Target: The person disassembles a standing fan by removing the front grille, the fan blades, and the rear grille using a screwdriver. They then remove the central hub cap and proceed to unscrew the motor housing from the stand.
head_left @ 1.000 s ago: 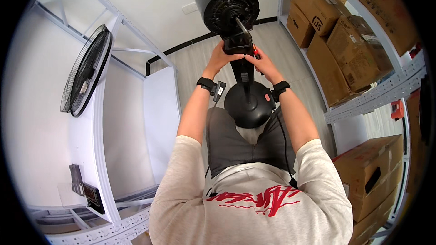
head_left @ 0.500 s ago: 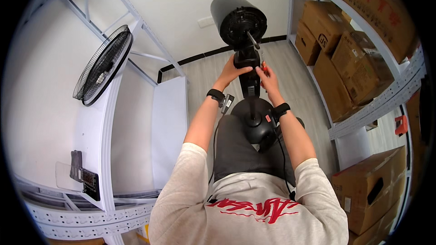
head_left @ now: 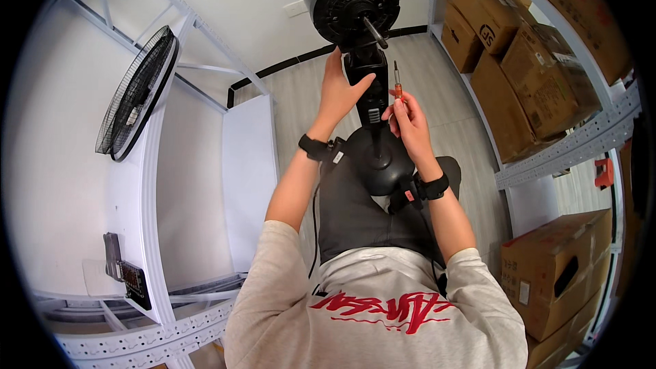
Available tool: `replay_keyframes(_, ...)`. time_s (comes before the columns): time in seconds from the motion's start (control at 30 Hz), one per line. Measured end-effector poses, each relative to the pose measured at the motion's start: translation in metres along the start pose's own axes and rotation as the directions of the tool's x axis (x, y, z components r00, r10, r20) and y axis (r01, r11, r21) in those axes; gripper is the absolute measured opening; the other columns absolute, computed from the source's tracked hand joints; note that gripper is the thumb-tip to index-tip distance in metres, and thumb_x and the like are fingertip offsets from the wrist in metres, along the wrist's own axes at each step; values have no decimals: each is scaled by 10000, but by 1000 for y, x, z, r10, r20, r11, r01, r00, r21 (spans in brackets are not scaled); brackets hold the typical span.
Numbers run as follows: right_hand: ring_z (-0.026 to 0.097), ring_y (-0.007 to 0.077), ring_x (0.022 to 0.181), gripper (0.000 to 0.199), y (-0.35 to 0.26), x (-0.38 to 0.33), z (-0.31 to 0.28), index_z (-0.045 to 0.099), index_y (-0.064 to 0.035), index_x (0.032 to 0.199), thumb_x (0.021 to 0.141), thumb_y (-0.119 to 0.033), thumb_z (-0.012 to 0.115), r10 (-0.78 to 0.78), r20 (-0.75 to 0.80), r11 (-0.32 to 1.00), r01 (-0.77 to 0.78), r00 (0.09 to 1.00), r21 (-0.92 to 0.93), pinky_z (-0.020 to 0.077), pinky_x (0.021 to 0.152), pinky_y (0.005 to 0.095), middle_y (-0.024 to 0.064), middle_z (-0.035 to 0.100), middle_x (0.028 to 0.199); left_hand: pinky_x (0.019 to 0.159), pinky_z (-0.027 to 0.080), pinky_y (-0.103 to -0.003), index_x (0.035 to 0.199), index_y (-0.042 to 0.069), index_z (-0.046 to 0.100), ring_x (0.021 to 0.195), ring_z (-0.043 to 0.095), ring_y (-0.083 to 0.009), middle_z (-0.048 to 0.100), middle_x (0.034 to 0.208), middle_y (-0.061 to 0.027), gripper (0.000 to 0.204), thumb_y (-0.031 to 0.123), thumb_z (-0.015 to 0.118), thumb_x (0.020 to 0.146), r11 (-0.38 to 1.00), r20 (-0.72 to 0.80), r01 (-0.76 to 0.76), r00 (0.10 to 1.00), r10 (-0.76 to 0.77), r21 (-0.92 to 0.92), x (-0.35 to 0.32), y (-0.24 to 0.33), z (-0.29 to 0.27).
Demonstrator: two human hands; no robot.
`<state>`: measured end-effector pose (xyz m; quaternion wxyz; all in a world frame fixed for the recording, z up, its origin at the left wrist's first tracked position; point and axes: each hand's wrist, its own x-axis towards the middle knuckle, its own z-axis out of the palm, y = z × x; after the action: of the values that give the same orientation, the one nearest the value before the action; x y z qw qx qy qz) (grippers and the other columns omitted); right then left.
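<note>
A black pedestal fan (head_left: 355,8) without its grille or blades stands before me, its metal motor shaft bare and its round base (head_left: 372,181) between my legs. My left hand (head_left: 338,96) grips the left side of the fan's neck, thumb across the front of the control box and fingers up along the side, their tips partly hidden. A screwdriver (head_left: 398,89) with a reddish handle is pinched in my right hand (head_left: 412,130), just right of the neck. Its shank points upward, apart from the fan.
A fan grille (head_left: 140,96) leans on the left white shelf (head_left: 140,212), with a small dark device (head_left: 135,283) nearer. Cardboard boxes (head_left: 547,75) fill the right rack, and another box (head_left: 557,273) stands lower right. A red-orange object (head_left: 603,173) hangs by the rack.
My right hand has drawn back from the neck and turned the screwdriver tip upward, so it now shows plainly. My left hand has shifted slightly up the neck, its thumb lifting outward.
</note>
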<state>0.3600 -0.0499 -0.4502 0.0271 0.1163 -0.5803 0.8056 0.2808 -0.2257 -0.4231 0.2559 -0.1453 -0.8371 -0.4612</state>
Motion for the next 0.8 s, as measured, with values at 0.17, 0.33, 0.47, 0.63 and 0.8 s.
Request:
replay_keyframes(0.17, 457, 22, 534, 337, 8, 0, 2, 537, -64, 1307, 1055, -276, 467, 50, -43, 999, -49, 998, 20, 342, 467, 178, -6, 603, 748, 999, 467, -379, 1342, -32, 448, 1180, 593, -320, 610, 1254, -202, 890, 360, 876, 668, 945, 233, 307, 933, -275, -111, 20, -9, -1)
replay_keyframes(0.33, 463, 23, 533, 366, -8, -18, -1, 550, -75, 1323, 1045, -305, 490, 115, -91, 992, -118, 989, -32, 339, 472, 179, -11, 593, 705, 951, 495, -375, 1293, 1, 484, 1127, 631, -307, 649, 1203, -181, 837, 385, 878, 661, 974, 129, 213, 971, -201, -81, 23, -26, 12)
replay_keyframes(0.47, 466, 28, 532, 376, -17, -21, -10, 559, -83, 1338, 1039, -306, 507, 95, -127, 990, -107, 987, -94, 348, 490, 185, -16, 587, 692, 938, 498, -388, 1292, 3, 478, 1126, 631, -312, 647, 1202, -186, 849, 399, 878, 656, 973, 103, 216, 973, -208, -82, 36, -35, 19)
replay_keyframes(0.63, 523, 69, 580, 332, -37, -5, -26, 536, -60, 1305, 1014, -220, 533, -16, -152, 950, -32, 988, -312, 415, 544, 229, 22, 643, 750, 958, 485, -381, 1326, -4, 439, 1134, 623, -307, 638, 1214, -186, 897, 405, 880, 660, 970, 106, 236, 968, -229, -63, 46, -45, 20)
replay_keyframes(0.8, 609, 110, 668, 327, -94, 21, -35, 528, -25, 1275, 971, -135, 571, -186, -66, 856, 129, 980, -500, 479, 621, 267, 46, 668, 837, 997, 463, -388, 1471, -11, 320, 1284, 523, -304, 526, 1388, -197, 1011, 350, 849, 689, 936, 302, 316, 917, -260, -155, 55, -45, 2)
